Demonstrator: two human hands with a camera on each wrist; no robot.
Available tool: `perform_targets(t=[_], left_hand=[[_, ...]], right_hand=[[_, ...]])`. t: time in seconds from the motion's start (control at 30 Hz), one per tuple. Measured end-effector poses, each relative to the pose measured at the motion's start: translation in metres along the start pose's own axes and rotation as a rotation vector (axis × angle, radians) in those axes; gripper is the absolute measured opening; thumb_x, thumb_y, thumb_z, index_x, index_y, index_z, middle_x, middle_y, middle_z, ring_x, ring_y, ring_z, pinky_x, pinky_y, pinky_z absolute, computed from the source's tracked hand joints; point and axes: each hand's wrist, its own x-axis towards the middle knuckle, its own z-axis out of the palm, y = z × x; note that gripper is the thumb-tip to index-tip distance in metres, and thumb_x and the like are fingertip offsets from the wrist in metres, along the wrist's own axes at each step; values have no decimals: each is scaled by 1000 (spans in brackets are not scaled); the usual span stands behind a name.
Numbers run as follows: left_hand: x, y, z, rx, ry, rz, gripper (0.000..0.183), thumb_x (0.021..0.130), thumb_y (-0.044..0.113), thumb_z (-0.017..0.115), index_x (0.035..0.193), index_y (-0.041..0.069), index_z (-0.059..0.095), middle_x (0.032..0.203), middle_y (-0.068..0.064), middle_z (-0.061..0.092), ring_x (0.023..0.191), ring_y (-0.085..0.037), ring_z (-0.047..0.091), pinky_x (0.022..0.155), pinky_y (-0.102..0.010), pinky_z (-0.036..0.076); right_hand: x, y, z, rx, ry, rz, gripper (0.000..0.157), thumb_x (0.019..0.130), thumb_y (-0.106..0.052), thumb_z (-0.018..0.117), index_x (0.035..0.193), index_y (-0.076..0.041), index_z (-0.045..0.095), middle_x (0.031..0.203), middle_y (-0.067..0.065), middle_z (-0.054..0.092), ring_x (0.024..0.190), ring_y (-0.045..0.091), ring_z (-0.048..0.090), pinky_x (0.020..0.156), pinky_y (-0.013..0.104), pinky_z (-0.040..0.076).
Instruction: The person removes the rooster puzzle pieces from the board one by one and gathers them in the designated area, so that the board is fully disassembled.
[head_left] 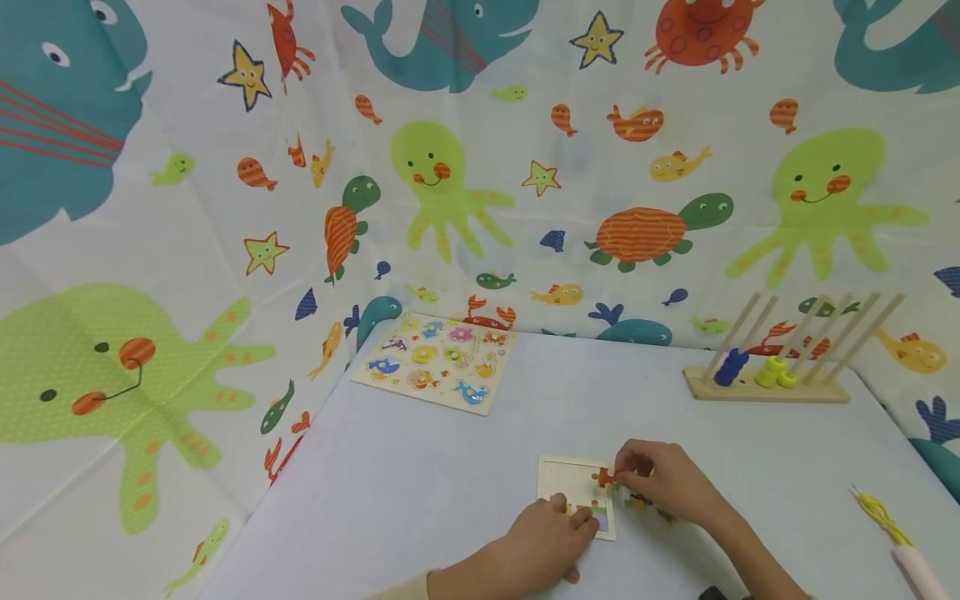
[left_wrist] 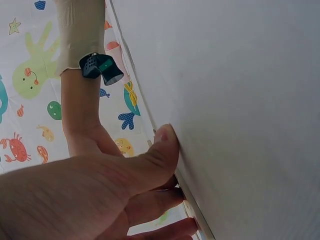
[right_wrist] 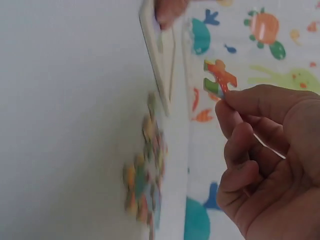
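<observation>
A jigsaw piece (right_wrist: 220, 75), mostly orange-red with a green part, is pinched between the thumb and index finger of my right hand (head_left: 663, 477). In the head view the piece overlaps the right side of a small wooden puzzle tray (head_left: 564, 475). My left hand (head_left: 546, 542) lies over the tray's lower part, its fingers resting on it and hiding some of the pieces set there. A few pieces with purple and green show along the tray's bottom right. Loose jigsaw pieces (right_wrist: 145, 180) lie in a heap beside the tray, partly under my right hand in the head view.
A wooden board of sea-animal pieces (head_left: 435, 360) lies at the back left. At the back right stands a peg rack (head_left: 772, 388) with blue and yellow beads. A pale-handled tool with a yellow cord (head_left: 885, 521) is at the right edge. Printed cloth hangs behind.
</observation>
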Motion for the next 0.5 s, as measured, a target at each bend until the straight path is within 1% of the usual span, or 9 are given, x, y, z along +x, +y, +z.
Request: perform_targets(t=[0.13, 0.27, 0.37, 0.5], left_hand=[[1, 0, 0, -8, 1, -2, 63, 77, 62, 69, 127, 24, 61, 128, 14, 59, 80, -10, 46, 55, -21, 34], [1, 0, -1, -7, 0, -8, 62, 78, 62, 69, 125, 24, 60, 128, 15, 59, 80, -10, 46, 54, -22, 34], [1, 0, -1, -17, -12, -7, 60, 78, 62, 68, 124, 24, 59, 129, 15, 59, 80, -10, 46, 55, -22, 34], [1, -1, -2, -38, -30, -1, 60, 79, 61, 68, 125, 23, 59, 130, 14, 58, 81, -11, 45, 56, -22, 34]], right_hand=[[-13, 15, -23, 17, 3, 44, 11, 89, -26, 74, 91, -19, 66, 79, -8, 62, 68, 11, 55, 57, 27, 48], [-33, 37, -43, 38, -11, 68, 13, 89, -25, 74, 92, -16, 66, 79, -5, 62, 69, 10, 55, 58, 27, 47], [-48, 52, -53, 59, -41, 103, 14, 90, -25, 73, 92, -13, 66, 79, -3, 62, 69, 10, 56, 60, 28, 47], [-62, 67, -59, 92, -98, 165, 15, 89, -24, 73, 93, -11, 66, 78, -2, 61, 69, 9, 54, 60, 27, 46]])
